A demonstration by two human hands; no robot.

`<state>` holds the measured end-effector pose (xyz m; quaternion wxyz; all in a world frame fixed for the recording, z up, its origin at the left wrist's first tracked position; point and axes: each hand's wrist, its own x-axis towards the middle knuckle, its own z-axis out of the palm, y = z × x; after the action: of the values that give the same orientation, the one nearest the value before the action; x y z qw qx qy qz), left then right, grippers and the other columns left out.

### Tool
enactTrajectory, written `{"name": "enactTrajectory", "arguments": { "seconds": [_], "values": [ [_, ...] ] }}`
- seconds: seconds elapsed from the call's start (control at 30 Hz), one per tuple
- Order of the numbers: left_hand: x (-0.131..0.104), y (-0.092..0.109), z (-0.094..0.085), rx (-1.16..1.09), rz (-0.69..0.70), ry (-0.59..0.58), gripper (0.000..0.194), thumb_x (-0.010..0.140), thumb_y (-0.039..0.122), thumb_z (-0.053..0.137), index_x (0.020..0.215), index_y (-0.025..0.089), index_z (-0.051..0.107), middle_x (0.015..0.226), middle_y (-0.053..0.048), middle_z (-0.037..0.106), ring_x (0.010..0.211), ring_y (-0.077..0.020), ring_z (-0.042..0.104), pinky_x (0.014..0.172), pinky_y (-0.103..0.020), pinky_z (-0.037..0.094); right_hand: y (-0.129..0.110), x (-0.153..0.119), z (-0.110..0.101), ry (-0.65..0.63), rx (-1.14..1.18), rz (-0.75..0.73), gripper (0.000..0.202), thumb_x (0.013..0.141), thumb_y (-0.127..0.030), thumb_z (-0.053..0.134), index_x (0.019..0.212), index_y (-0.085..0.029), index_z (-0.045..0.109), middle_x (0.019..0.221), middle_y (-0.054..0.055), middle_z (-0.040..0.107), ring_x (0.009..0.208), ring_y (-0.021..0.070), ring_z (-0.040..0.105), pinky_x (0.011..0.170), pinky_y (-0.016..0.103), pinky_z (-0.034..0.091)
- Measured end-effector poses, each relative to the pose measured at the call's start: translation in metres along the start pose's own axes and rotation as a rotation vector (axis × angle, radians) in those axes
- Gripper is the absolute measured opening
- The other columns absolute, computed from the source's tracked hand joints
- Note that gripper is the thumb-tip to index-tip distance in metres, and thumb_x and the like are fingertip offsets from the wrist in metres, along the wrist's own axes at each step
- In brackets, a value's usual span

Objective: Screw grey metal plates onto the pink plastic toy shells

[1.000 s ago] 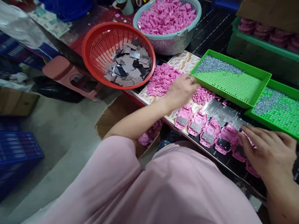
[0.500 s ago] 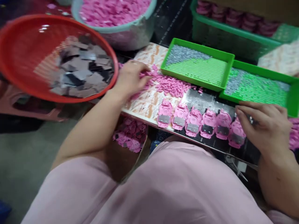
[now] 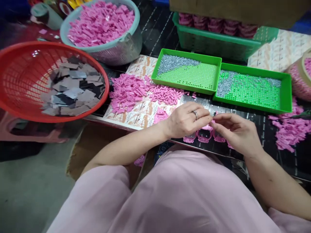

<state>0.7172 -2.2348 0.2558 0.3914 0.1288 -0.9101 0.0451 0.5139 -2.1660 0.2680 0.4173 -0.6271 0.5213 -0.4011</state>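
My left hand (image 3: 190, 119), with a ring on one finger, reaches over the row of pink plastic casings. Its fingertips are pinched together above the middle of the row; whatever they hold is too small and hidden to name. My right hand (image 3: 236, 131) meets it there, thumb and fingers also closed, with a speck of pink at the tips. Below the hands, the lower ends of several pink casings show, one with a dark plate (image 3: 204, 133). Another casing (image 3: 160, 116) lies at the row's left end, partly covered by my left hand.
A red basket (image 3: 19, 111) of grey and dark plates stands left. Behind it is a basket (image 3: 138, 35) of pink parts. Piles of pink pieces (image 3: 128, 92) and pink pegs (image 3: 167, 94) lie near two green trays (image 3: 187, 88) (image 3: 285, 94) of small metal parts. More pink pieces (image 3: 291, 129) lie right.
My left hand has left the pink pile and moved right to the casings. My right hand has shifted left to meet it. The view has turned slightly rightward.
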Motion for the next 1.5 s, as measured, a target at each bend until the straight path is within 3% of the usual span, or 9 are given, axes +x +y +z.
{"name": "enactTrajectory", "arguments": {
  "seconds": [0.1, 0.3, 0.63, 0.77, 0.9, 1.0, 1.17, 1.3, 1.5],
  "values": [
    [0.001, 0.002, 0.002, -0.072, -0.117, -0.01, 0.016, 0.094, 0.02, 0.055, 0.107, 0.014, 0.063, 0.09, -0.006, 0.07, 0.084, -0.0143, 0.065, 0.077, -0.029, 0.051, 0.006, -0.004, -0.01, 0.126, -0.244, -0.125, 0.015, 0.082, -0.025, 0.071, 0.097, -0.026, 0.069, 0.089, -0.003, 0.073, 0.076, 0.0109, 0.069, 0.071, 0.022, 0.057],
    [0.015, 0.014, 0.007, -0.652, -0.758, -0.274, 0.022, 0.09, 0.029, 0.061, 0.103, 0.014, 0.07, 0.081, -0.002, 0.071, 0.072, -0.0111, 0.064, 0.068, -0.022, 0.049, 0.015, -0.01, -0.025, 0.219, -0.574, -0.542, 0.026, 0.076, -0.008, 0.072, 0.097, -0.02, 0.063, 0.089, 0.002, 0.071, 0.084, 0.015, 0.068, 0.08, 0.028, 0.055],
    [0.034, 0.024, 0.018, -1.424, -1.282, -0.446, 0.036, 0.082, 0.044, 0.069, 0.098, 0.012, 0.066, 0.06, 0.007, 0.049, 0.046, -0.0029, 0.038, 0.045, -0.017, 0.03, 0.012, -0.021, -0.029, 0.198, -0.737, -0.686, 0.028, 0.077, -0.018, 0.074, 0.1, -0.023, 0.06, 0.081, 0.0, 0.07, 0.07, 0.0139, 0.064, 0.068, 0.028, 0.055],
    [0.031, 0.024, 0.019, -1.424, -1.259, -0.484, 0.035, 0.083, 0.039, 0.069, 0.106, 0.013, 0.069, 0.06, 0.006, 0.051, 0.047, -0.0027, 0.037, 0.046, -0.017, 0.027, 0.013, -0.023, -0.027, 0.25, -0.778, -0.72, 0.03, 0.076, -0.019, 0.076, 0.1, -0.022, 0.059, 0.079, 0.001, 0.071, 0.069, 0.0154, 0.065, 0.065, 0.029, 0.054],
    [0.027, 0.022, 0.019, -1.332, -1.152, -0.486, 0.019, 0.084, 0.027, 0.067, 0.096, 0.014, 0.072, 0.072, 0.002, 0.063, 0.064, -0.0056, 0.053, 0.063, -0.019, 0.042, 0.013, -0.026, -0.024, 0.208, -0.744, -0.701, 0.031, 0.077, -0.018, 0.075, 0.104, -0.021, 0.061, 0.084, 0.002, 0.072, 0.072, 0.0152, 0.067, 0.069, 0.028, 0.055],
    [0.026, 0.02, 0.017, -1.268, -1.082, -0.506, 0.017, 0.085, 0.026, 0.064, 0.092, 0.013, 0.072, 0.08, 0.0, 0.068, 0.073, -0.0081, 0.058, 0.071, -0.02, 0.045, 0.01, -0.028, -0.03, 0.105, -0.665, -0.696, 0.037, 0.077, -0.014, 0.074, 0.111, -0.019, 0.062, 0.084, 0.003, 0.071, 0.074, 0.0135, 0.066, 0.071, 0.026, 0.056],
    [0.025, 0.018, 0.011, -1.19, -0.94, -0.779, 0.024, 0.088, 0.031, 0.059, 0.097, 0.012, 0.07, 0.073, 0.0, 0.065, 0.063, -0.0081, 0.055, 0.058, -0.019, 0.041, 0.0, -0.027, -0.048, -0.087, -0.681, -0.642, 0.033, 0.081, -0.016, 0.069, 0.113, -0.022, 0.064, 0.107, 0.009, 0.068, 0.096, 0.0189, 0.065, 0.081, 0.033, 0.056],
    [0.025, 0.018, 0.011, -1.234, -0.84, -0.859, 0.029, 0.092, 0.035, 0.054, 0.097, 0.011, 0.069, 0.075, -0.001, 0.066, 0.064, -0.0086, 0.057, 0.058, -0.019, 0.042, 0.0, -0.025, -0.053, -0.306, -0.535, -0.665, 0.025, 0.087, -0.01, 0.06, 0.11, -0.018, 0.065, 0.109, 0.007, 0.07, 0.099, 0.0143, 0.067, 0.084, 0.027, 0.056],
    [0.013, 0.028, 0.012, -0.559, -0.692, -0.395, 0.032, 0.094, 0.03, 0.056, 0.12, 0.013, 0.062, 0.097, -0.008, 0.071, 0.088, -0.0156, 0.066, 0.079, -0.028, 0.051, 0.025, -0.009, -0.054, 0.11, -0.801, -0.47, 0.015, 0.085, -0.021, 0.065, 0.099, -0.023, 0.072, 0.096, 0.003, 0.073, 0.083, 0.0176, 0.068, 0.073, 0.033, 0.056]
  ]
}}
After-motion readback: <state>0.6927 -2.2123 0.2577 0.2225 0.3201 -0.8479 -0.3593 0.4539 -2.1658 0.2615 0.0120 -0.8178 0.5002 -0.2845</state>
